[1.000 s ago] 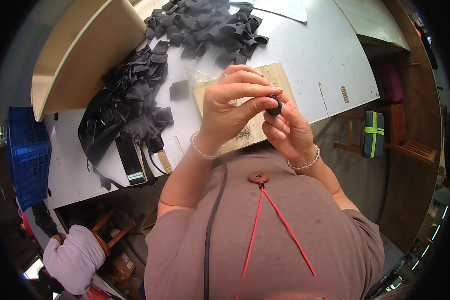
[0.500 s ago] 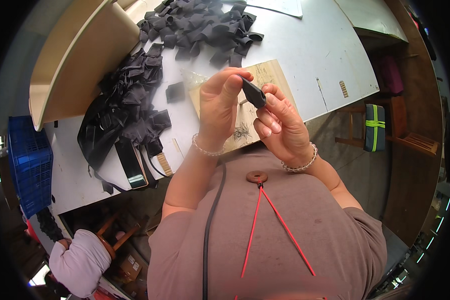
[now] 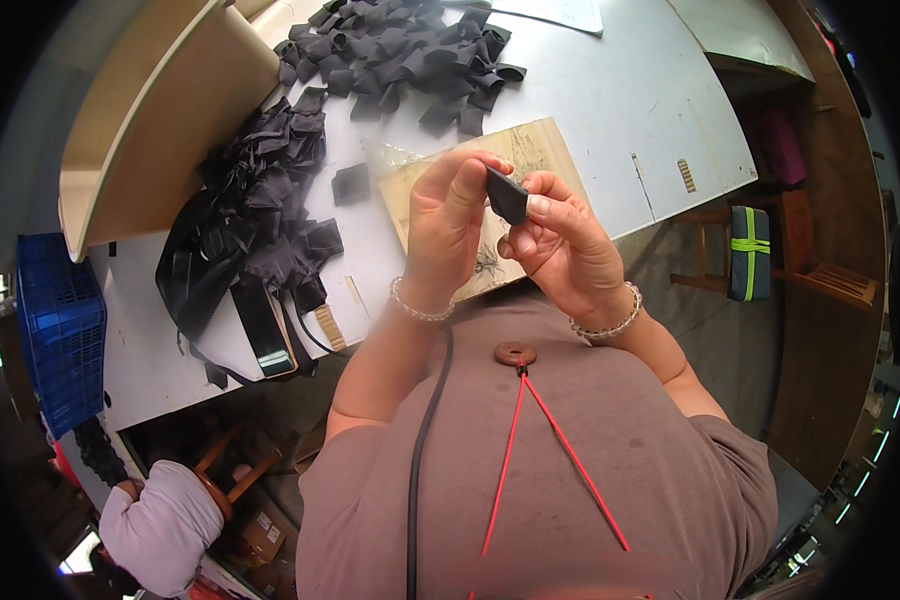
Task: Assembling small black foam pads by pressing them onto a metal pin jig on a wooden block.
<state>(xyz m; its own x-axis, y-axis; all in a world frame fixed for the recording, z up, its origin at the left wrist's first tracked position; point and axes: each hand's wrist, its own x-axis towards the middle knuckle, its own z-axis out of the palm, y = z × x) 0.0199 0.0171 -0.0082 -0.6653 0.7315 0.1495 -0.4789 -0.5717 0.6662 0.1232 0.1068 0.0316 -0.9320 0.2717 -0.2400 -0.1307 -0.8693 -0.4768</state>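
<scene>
A small black fabric piece (image 3: 507,196) is stretched between my two hands, above a wooden board (image 3: 410,190) on the white table. My left hand (image 3: 452,215) pinches its upper left end between thumb and fingers. At its lower right end, my right hand (image 3: 570,235) grips the edge with thumb and forefinger, the other fingers curled. The piece looks folded or doubled over. A single flat black fabric square (image 3: 350,185) lies just left of the board, beside some clear plastic film (image 3: 388,157).
A heap of black fabric pieces (image 3: 400,60) covers the table's far part, with a second black pile (image 3: 270,190) at left. A phone-like dark slab (image 3: 262,325) lies near the front edge. A beige bin (image 3: 160,120) and blue crate (image 3: 62,330) stand left. Another person (image 3: 160,525) sits lower left.
The fabric piece has turned and now appears broader and flatter between my fingers. Both hands have shifted slightly down and remain gripping it.
</scene>
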